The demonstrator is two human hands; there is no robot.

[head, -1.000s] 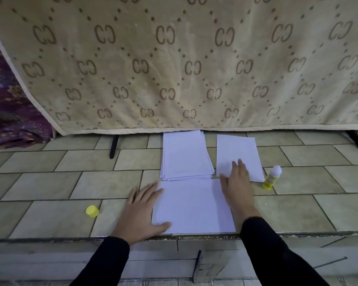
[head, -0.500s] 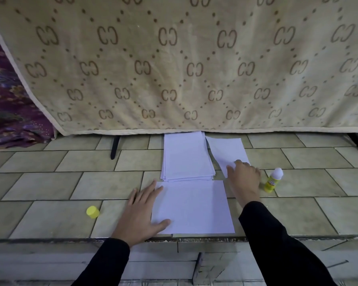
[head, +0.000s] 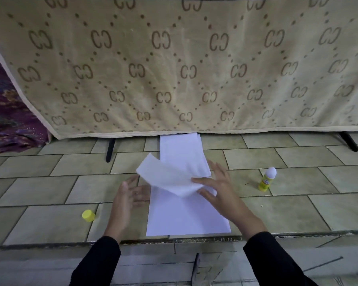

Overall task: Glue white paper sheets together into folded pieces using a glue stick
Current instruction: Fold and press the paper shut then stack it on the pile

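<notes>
My right hand (head: 219,190) pinches one white sheet (head: 165,176) between thumb and fingers and holds it in the air, tilted, above a flat white sheet (head: 184,215) near the step's front edge. My left hand (head: 126,197) hovers with relaxed fingers just left of that flat sheet, holding nothing. A stack of white paper (head: 182,153) lies farther back, partly covered by the lifted sheet. The uncapped glue stick (head: 267,179), yellow with a white tip, stands upright to the right. Its yellow cap (head: 88,215) lies on the tiles to the left.
A beige patterned blanket (head: 174,69) hangs over a frame with black legs (head: 110,149) just behind the paper stack. Purple fabric (head: 6,112) lies at the far left. The tiled surface ends in a ledge (head: 174,240) right in front of me.
My right hand picked the single sheet up off the tiles beside the stack and carried it left over the flat sheet. My left hand lifted off the flat sheet.
</notes>
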